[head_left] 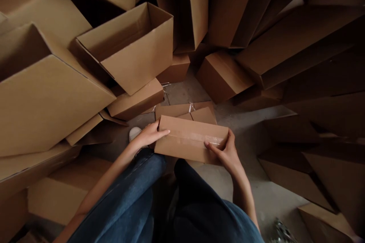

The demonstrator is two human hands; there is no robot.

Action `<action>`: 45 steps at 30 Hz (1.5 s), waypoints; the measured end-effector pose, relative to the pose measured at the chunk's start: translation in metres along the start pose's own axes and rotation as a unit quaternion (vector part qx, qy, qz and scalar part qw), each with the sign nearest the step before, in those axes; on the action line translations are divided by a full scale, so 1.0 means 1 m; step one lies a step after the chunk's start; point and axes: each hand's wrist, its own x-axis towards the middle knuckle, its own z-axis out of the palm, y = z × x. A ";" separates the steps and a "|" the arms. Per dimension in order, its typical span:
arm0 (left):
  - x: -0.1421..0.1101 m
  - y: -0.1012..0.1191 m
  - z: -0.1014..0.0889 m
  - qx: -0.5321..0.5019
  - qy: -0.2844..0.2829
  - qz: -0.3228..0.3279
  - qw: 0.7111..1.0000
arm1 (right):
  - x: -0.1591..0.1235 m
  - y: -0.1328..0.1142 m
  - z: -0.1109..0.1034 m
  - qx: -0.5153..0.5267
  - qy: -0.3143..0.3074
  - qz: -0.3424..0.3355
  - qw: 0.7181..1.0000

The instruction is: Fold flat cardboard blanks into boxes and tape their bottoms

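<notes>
Between my two hands is a small cardboard box [188,140], held just beyond my knees. Clear tape runs along the seam of its upper face. My left hand [149,134] grips the left end, thumb on top and fingers hidden round the edge. At the right end, my right hand [226,150] has its thumb pressed near the tape and its fingers wrapped round the side. Behind and partly under this box lies another piece of cardboard [185,109] with flaps and a torn white strip of tape.
A tall open-topped box [139,60] leans beyond my left hand, and a larger open box [54,106] stands at the left. Closed boxes [225,76] are heaped ahead and to the right. Concrete floor [248,129] shows on the right. A shiny crumpled item [282,231] lies low right.
</notes>
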 end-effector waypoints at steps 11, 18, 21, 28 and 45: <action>0.004 -0.008 -0.006 -0.028 -0.014 0.032 0.999 | -0.001 0.002 0.001 -0.001 0.004 -0.014 1.000; 0.000 -0.007 -0.007 -0.035 -0.027 0.036 0.998 | 0.000 0.005 0.001 0.000 0.002 -0.025 1.000; -0.002 -0.005 -0.006 -0.040 -0.035 0.034 0.998 | 0.000 0.004 0.000 -0.001 -0.001 -0.022 1.000; 0.000 -0.005 -0.008 -0.016 -0.032 0.031 0.999 | 0.000 0.003 0.000 -0.004 -0.002 -0.019 1.000; 0.008 -0.016 -0.016 -0.066 -0.057 0.052 0.995 | -0.001 0.001 -0.001 0.002 -0.002 -0.014 1.000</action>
